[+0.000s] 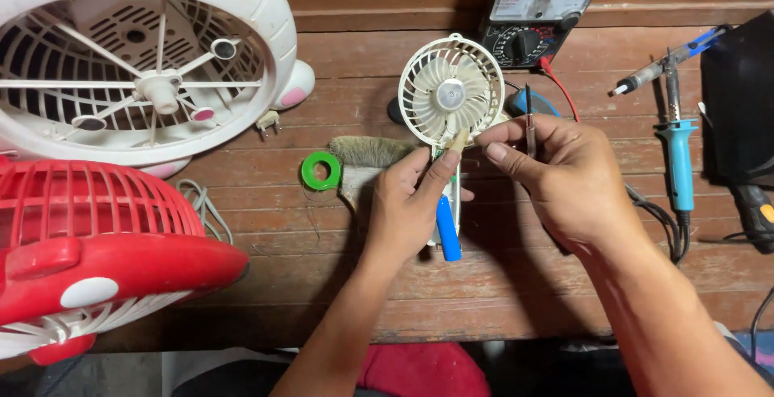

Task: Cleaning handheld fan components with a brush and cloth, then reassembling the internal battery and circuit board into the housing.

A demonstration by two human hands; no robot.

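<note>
The left hand (407, 203) came in from below with the wrist bent inward, its fingers curled and clamped around the handle of the small white handheld fan with a round plastic grille (451, 91), a blue cylindrical cell (447, 229) lying against that handle just under the thumb. The fan head stood directly above the left fingertips, grille facing the camera. The right hand (556, 171) reached in from the lower right, forearm angled across the bench, thumb and forefinger pinched together on a thin metal tool (530, 119) (its working tip could not be made out) just beside the fan's neck, with a pale stick-like piece (458, 141) between the two hands.

Left of the left knuckles lay a grey bristle brush (367, 155) and a green roll of tape (322, 170). Well beyond them stood a large white round desk fan (145, 58) and a red plastic fan (97, 244). Above the right fingers sat an analogue multimeter (536, 10); to their right, well apart, lay a blue-handled soldering iron (679, 155). All rested on the wooden plank bench (500, 292).
</note>
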